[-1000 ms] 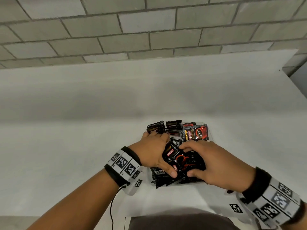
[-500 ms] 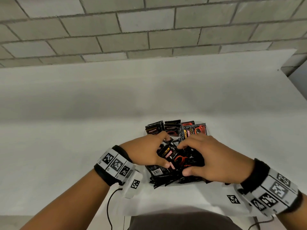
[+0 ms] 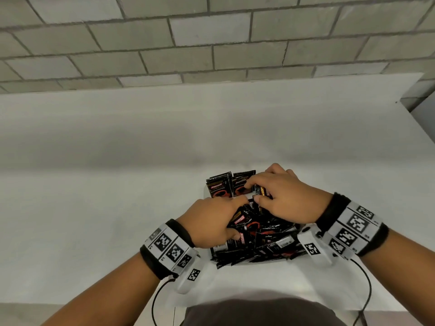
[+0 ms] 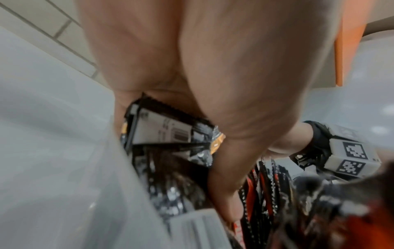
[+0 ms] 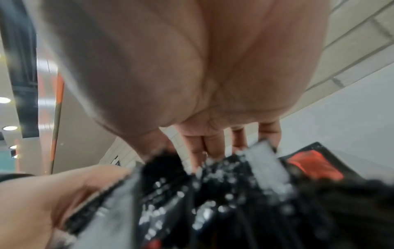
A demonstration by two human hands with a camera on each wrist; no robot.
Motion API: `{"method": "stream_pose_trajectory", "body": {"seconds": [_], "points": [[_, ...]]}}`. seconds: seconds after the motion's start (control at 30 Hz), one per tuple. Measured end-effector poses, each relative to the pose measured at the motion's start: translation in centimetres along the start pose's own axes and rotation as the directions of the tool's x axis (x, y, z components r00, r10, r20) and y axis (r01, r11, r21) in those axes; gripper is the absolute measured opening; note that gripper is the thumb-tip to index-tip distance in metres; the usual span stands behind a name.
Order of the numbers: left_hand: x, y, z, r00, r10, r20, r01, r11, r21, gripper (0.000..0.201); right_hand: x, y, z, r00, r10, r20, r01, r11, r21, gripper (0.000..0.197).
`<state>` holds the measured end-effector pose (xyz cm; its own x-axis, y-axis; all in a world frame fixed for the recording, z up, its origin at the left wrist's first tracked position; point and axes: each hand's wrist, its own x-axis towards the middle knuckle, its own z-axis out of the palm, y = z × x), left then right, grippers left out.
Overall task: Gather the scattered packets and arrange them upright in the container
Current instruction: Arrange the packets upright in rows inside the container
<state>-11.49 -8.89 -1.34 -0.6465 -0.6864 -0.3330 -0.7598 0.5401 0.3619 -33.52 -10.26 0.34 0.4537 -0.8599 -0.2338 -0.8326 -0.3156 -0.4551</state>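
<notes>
A clear container (image 3: 270, 261) near the table's front edge is full of black and red packets (image 3: 266, 241) lying in a jumble. Two packets (image 3: 220, 187) stand upright at its far end. My left hand (image 3: 240, 220) digs into the pile at the left, fingers curled over a packet (image 3: 242, 220) and thumb (image 4: 226, 202) pressed against others. A white-labelled packet (image 4: 160, 133) sits under its fingers beside the container wall (image 4: 119, 193). My right hand (image 3: 253, 192) is over the far end and pinches a black and gold packet (image 3: 261, 191). The right fingers (image 5: 213, 144) reach down behind blurred packets.
The white table (image 3: 117, 208) stretches out on the left and behind the container, up to a grey block wall (image 3: 211, 43). The table's right edge (image 3: 419, 118) is at the far right. Cables hang from both wrist bands at the front edge.
My right hand has moved from the near middle of the pile to the far end, carrying a packet. My left hand has slid a little right, deeper into the pile.
</notes>
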Motion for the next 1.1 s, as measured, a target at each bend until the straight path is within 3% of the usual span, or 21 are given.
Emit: {"method": "stream_pose_trajectory", "body": {"seconds": [0.2,0.37,0.6,0.73,0.83,0.93,1.1], "points": [[-0.3,-0.7,-0.8,0.992,-0.045,-0.122,0.015,0.971,-0.238,0.058,-2.5,-0.5,-1.4,0.996,-0.072,-0.047,0.081,0.969,0.235,0.034],[-1.1,-1.3,-1.9,0.978,-0.073,-0.193,-0.010,0.917,-0.398,0.049,-4.9,-0.2,-1.1,0.997,-0.071,-0.033,0.076,0.974,0.214,0.040],[-2.6,-2.4,-2.9,0.951,-0.193,-0.242,-0.042,0.693,-0.719,0.044,-5.8,1.5,0.1,0.998,-0.057,-0.014,0.058,0.978,0.202,0.024],[-3.0,-3.0,-2.8,0.937,-0.249,-0.246,-0.072,0.551,-0.831,0.044,-5.3,1.9,0.8,0.995,-0.079,0.053,0.072,0.990,0.119,0.027],[-3.5,-3.4,-2.7,0.917,-0.303,-0.259,-0.106,0.441,-0.891,0.043,-5.1,1.1,0.0,0.998,-0.060,0.023,0.056,0.988,0.144,0.028],[-3.8,-3.4,-2.6,0.912,-0.324,-0.253,-0.139,0.336,-0.932,0.045,-4.6,-0.7,-1.7,1.000,-0.016,-0.020,0.021,0.962,0.272,0.049],[-2.8,-2.6,-2.5,0.887,-0.387,-0.253,-0.221,0.127,-0.967,0.058,-3.3,-4.4,-3.4,0.998,-0.049,0.031,0.028,0.880,0.474,0.111]]}}
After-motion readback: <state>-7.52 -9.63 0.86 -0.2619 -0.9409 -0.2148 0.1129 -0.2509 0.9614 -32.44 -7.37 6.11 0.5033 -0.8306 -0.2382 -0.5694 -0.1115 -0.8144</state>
